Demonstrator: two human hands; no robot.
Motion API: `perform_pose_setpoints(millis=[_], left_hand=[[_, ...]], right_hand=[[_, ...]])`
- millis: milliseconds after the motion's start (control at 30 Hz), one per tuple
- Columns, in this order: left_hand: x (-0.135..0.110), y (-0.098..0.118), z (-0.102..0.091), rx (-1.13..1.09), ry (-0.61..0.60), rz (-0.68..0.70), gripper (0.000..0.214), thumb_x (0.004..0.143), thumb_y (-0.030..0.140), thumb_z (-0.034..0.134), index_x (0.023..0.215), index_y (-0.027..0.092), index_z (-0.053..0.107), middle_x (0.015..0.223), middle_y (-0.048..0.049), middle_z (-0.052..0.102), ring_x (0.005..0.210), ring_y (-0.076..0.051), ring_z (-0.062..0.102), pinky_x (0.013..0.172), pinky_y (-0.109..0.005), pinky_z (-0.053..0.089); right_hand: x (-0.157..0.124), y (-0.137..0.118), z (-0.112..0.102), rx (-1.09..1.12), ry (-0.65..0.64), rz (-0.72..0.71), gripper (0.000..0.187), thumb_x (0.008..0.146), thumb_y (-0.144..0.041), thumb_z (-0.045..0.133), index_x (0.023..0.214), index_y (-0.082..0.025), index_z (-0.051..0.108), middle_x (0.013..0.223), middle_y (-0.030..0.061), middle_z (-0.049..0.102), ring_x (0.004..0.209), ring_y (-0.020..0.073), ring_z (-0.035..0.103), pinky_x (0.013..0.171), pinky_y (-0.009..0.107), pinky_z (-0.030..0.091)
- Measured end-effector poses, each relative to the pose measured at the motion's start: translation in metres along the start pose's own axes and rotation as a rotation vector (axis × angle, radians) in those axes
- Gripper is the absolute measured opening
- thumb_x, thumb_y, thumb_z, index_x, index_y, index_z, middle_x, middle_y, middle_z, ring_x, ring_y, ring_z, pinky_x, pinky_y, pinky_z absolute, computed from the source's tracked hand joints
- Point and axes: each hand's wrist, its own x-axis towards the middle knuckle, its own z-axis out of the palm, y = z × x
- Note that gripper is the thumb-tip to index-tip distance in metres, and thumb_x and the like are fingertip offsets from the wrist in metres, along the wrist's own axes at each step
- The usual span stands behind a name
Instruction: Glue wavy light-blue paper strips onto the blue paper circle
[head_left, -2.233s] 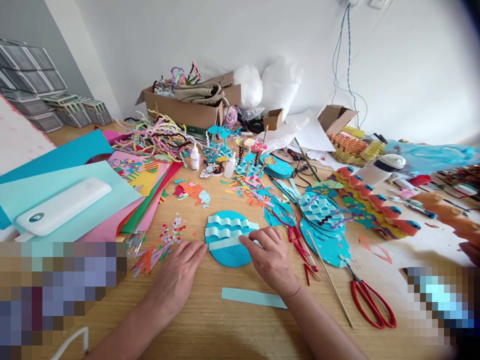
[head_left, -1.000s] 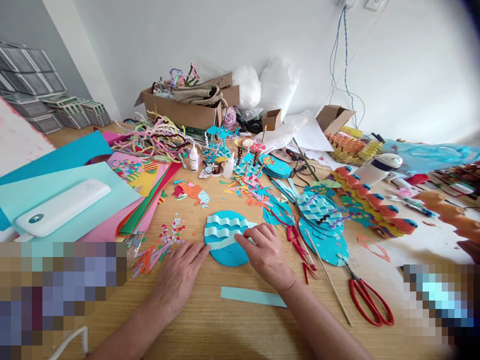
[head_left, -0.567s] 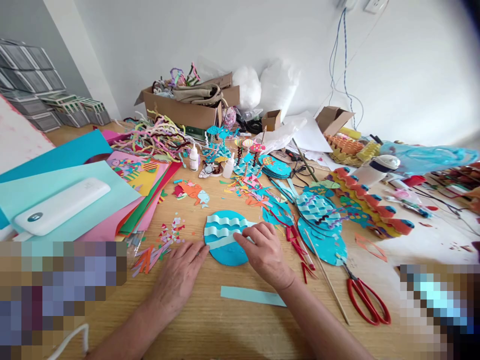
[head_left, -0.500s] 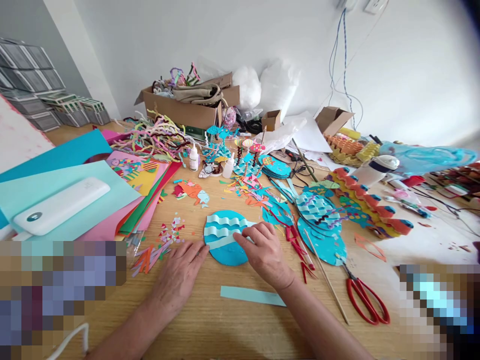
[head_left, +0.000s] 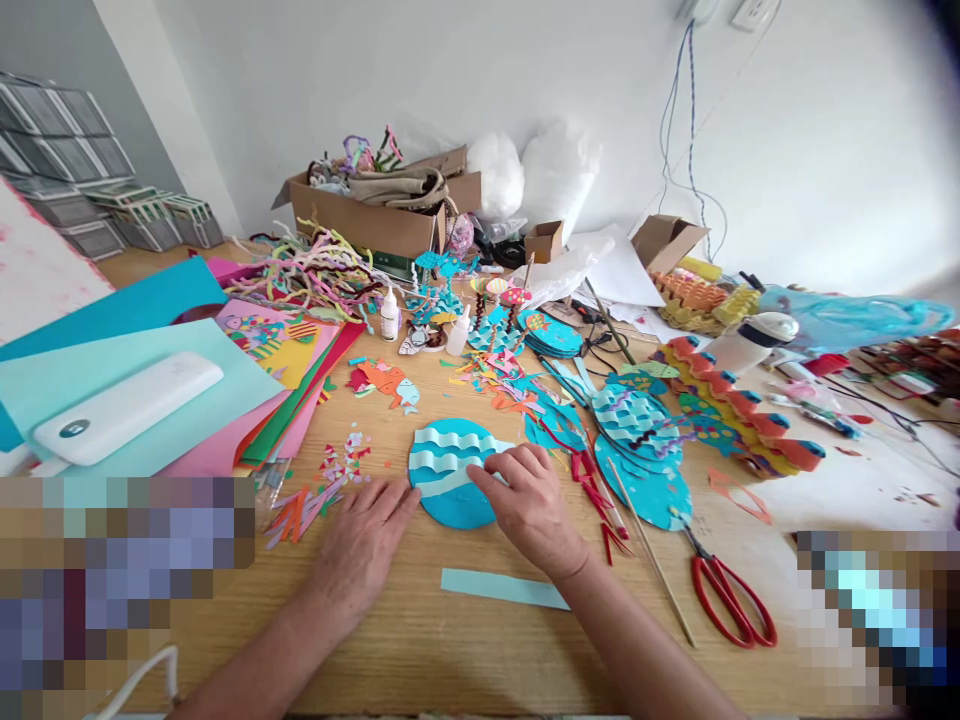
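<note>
A round blue disc [head_left: 454, 512] lies on the wooden table between my hands. Pale blue paper strips cross it; the upper ones stand up in waves. The lowest pale strip [head_left: 444, 486] runs from the disc's left edge toward my right hand [head_left: 531, 505], whose thumb and forefinger are closed on its right part. That end is hidden by the fingers. My left hand [head_left: 369, 540] rests flat, fingers stretched out, fingertips at the disc's left edge by the strip's end. Nearer me, a loose pale blue strip [head_left: 502, 587] lies partly under my right forearm.
Red-handled scissors [head_left: 733, 600] and a thin wooden stick [head_left: 652, 555] lie to the right, beside stacked blue discs [head_left: 652, 490]. Paper scraps [head_left: 341, 470] and coloured sheets [head_left: 142, 400] occupy the left. Glue bottles [head_left: 390, 315] and a cardboard box [head_left: 367, 220] stand farther back.
</note>
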Motion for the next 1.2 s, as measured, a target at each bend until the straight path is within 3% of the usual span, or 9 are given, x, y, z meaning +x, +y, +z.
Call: perform_pose_setpoints(millis=[233, 667, 1033, 1200], left_hand=[[-0.0035, -0.0038, 0.0058, -0.023, 0.074, 0.004, 0.049, 0.079, -0.002, 0.037, 0.119, 0.020, 0.053, 0.114, -0.0068, 0.060, 0.103, -0.021, 0.053, 0.085, -0.035, 0.044], [-0.0003, 0.0018, -0.0024, 0.026, -0.072, -0.008, 0.046, 0.080, 0.001, 0.043, 0.119, 0.023, 0.054, 0.114, -0.0078, 0.059, 0.100, -0.023, 0.054, 0.076, -0.036, 0.047], [-0.0018, 0.0000, 0.0014, 0.000, -0.001, -0.017, 0.049, 0.079, 0.000, 0.041, 0.121, 0.022, 0.052, 0.114, -0.0080, 0.059, 0.102, -0.023, 0.055, 0.080, -0.036, 0.047], [0.0006, 0.0016, 0.0004, -0.010, -0.038, -0.030, 0.047, 0.079, 0.001, 0.042, 0.119, 0.023, 0.054, 0.114, -0.0078, 0.059, 0.102, -0.023, 0.055, 0.079, -0.037, 0.048]], right_hand=[[0.0005, -0.0004, -0.0006, -0.012, -0.001, 0.002, 0.019, 0.089, -0.014, 0.045, 0.090, -0.020, 0.063, 0.075, 0.0034, 0.060, 0.069, 0.0149, 0.046, 0.072, 0.031, 0.033], [0.0015, -0.0019, 0.0004, 0.002, -0.007, 0.007, 0.023, 0.092, -0.017, 0.041, 0.091, -0.019, 0.063, 0.075, 0.0033, 0.060, 0.071, 0.0151, 0.045, 0.075, 0.032, 0.032], [0.0003, -0.0008, 0.0002, -0.003, -0.007, 0.011, 0.026, 0.093, -0.018, 0.038, 0.090, -0.018, 0.064, 0.075, 0.0039, 0.061, 0.070, 0.0152, 0.045, 0.072, 0.032, 0.032], [-0.0008, -0.0005, 0.0009, 0.000, -0.015, 0.015, 0.025, 0.093, -0.018, 0.039, 0.090, -0.018, 0.064, 0.075, 0.0037, 0.061, 0.070, 0.0152, 0.045, 0.073, 0.032, 0.032]])
